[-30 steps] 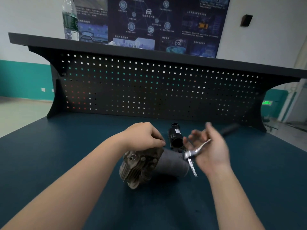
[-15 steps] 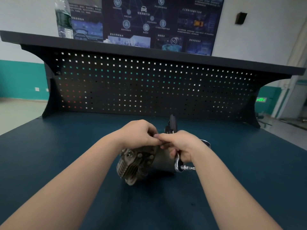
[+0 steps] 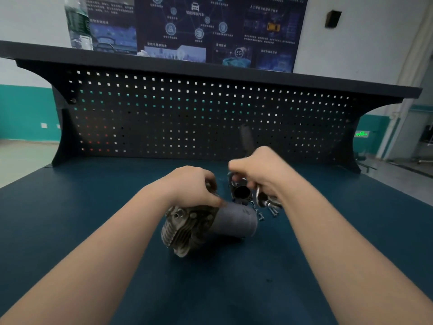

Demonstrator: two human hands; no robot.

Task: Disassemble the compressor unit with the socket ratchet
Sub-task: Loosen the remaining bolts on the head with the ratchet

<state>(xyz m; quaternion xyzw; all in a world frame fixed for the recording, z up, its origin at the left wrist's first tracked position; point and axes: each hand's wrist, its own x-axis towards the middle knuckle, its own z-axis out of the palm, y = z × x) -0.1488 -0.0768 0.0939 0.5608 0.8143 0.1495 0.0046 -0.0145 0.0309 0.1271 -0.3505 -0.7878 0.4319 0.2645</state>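
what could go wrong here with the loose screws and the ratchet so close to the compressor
1. The small loose silver screws lie on the dark blue bench top right beside the right hand; a sweep of it might scatter them.
2. The grey finned compressor unit lies on its rounded side, steadied only by the left hand; it may roll under the black-handled socket ratchet.

A workshop: pegboard workbench (technical poster behind).

Dark blue workbench, compressor unit lying on it, loose screws beside
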